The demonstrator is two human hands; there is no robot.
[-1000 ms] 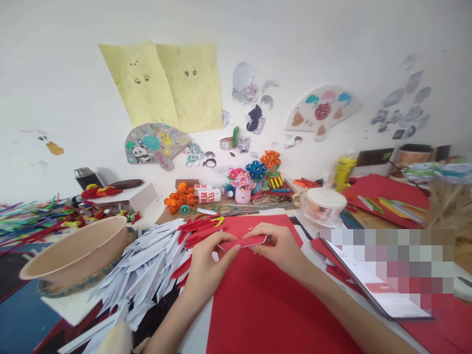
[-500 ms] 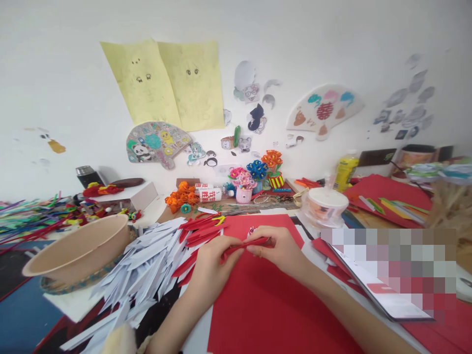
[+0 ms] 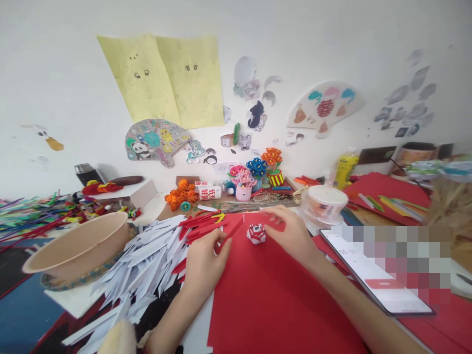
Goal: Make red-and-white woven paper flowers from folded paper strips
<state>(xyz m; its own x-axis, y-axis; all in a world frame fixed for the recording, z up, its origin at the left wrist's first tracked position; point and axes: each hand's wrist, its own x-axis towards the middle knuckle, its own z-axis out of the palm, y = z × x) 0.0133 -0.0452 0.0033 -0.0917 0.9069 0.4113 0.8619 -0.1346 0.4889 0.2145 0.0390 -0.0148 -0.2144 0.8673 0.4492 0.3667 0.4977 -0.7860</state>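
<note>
A folded red paper strip (image 3: 234,232) slants up between the thumb and fingers of my left hand (image 3: 208,255), which is closed on it. Just right of it, a small red and white folded-paper ball (image 3: 256,233) rests on the large red paper sheet (image 3: 273,295). My right hand (image 3: 289,231) is beside the ball with fingers apart and nothing visible in them; I cannot tell whether it touches the ball. Several red folded strips (image 3: 199,228) lie left of my left hand, beside a heap of white folded paper strips (image 3: 136,260).
Left of the heap stands a beige basin (image 3: 79,248). A phone (image 3: 387,290) lies at the right on red paper. Along the back are scissors with yellow handles (image 3: 218,217), flower pots (image 3: 243,193), a round lidded tub (image 3: 326,201) and a yellow bottle (image 3: 345,169).
My hands have come apart. The red strip they both held stays in my left hand, moved slightly left. My right hand has let go and moved right, uncovering the paper ball.
</note>
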